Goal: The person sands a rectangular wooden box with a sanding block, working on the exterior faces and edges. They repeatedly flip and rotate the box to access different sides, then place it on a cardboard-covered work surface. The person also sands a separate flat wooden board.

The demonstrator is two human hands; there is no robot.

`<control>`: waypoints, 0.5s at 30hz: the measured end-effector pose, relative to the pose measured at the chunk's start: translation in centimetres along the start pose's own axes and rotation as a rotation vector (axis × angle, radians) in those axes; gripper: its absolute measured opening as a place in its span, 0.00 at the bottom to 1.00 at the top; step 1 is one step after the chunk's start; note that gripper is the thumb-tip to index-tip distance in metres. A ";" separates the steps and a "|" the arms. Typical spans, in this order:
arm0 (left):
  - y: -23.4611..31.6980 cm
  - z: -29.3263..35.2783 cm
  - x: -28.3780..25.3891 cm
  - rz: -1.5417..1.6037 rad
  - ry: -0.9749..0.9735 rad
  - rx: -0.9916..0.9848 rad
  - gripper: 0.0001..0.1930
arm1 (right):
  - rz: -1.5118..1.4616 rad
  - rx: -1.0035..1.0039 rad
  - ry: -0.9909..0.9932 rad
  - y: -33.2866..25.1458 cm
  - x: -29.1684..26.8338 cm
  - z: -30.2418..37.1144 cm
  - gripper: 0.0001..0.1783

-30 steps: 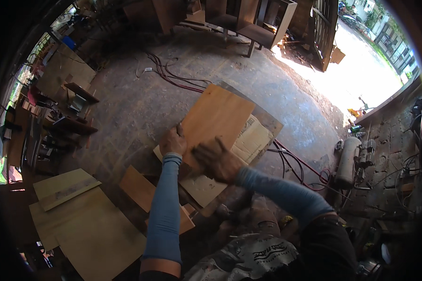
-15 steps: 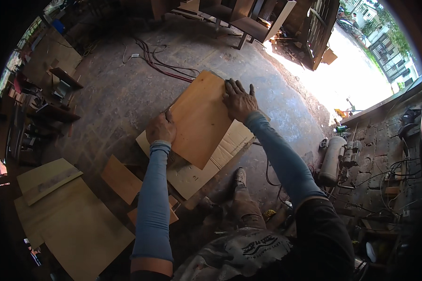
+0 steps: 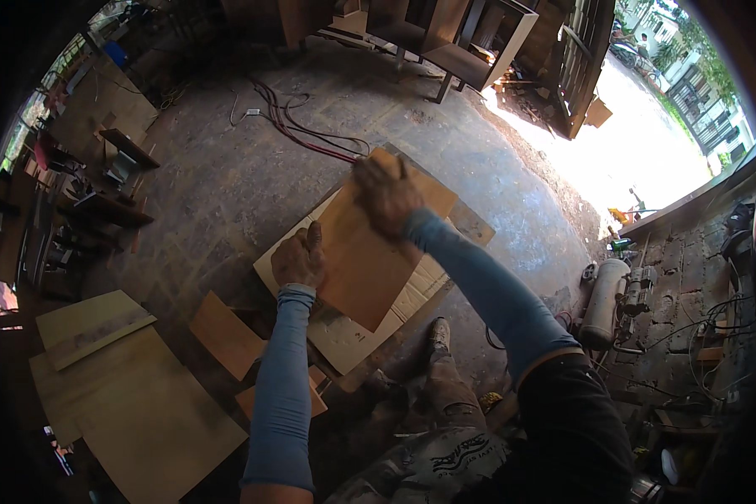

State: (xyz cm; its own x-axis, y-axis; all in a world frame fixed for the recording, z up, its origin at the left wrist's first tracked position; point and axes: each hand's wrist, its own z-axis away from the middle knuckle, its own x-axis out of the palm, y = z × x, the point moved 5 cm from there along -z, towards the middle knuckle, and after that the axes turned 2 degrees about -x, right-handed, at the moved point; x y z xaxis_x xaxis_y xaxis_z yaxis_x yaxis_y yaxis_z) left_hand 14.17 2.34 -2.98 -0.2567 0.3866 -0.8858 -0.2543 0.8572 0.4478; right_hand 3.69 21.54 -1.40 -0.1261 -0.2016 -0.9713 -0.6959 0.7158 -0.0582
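A flat orange-brown wooden board [image 3: 376, 290] lies at a slant on cardboard [image 3: 344, 340] in front of me. My left hand [image 3: 300, 259] has its fingers curled at the board's left edge, gripping it. Across the board's far part lies my right hand [image 3: 386, 202], palm down with its fingers stretched out; motion blurs it. Whether anything thin is under the right palm is hidden.
Smaller wooden pieces [image 3: 227, 334] and large pale panels [image 3: 160, 412] lie to the left. Dark red cables [image 3: 290, 126] run over the floor beyond the board. A metal tank [image 3: 605, 302] stands at right; a brown cabinet [image 3: 479, 42] is at the far side.
My right hand has slid leftward from the board's right edge onto its far part. The board has turned slightly and shifted toward me, and my left hand has moved a little nearer.
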 end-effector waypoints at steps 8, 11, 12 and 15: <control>-0.5 -0.1 1.0 -0.040 -0.046 0.006 0.44 | -0.047 0.060 -0.014 0.4 0.8 -0.3 0.37; 1.0 -0.3 1.8 -0.065 -0.055 0.019 0.46 | 0.013 0.189 -0.030 0.3 0.3 -0.6 0.36; 0.5 -0.3 1.8 -0.048 -0.051 0.015 0.46 | 0.030 0.155 -0.014 -1.9 1.0 0.2 0.36; -1.6 0.0 1.5 -0.028 -0.041 -0.004 0.46 | -0.155 -0.019 -0.061 -4.5 -0.2 0.9 0.35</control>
State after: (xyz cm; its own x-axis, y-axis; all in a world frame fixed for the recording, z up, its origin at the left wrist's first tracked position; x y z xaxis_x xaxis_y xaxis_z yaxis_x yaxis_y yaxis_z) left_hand 14.19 1.56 -5.01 -0.2109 0.3761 -0.9022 -0.2645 0.8666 0.4231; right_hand 7.51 18.93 -1.20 0.0261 -0.2674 -0.9632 -0.7169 0.6665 -0.2045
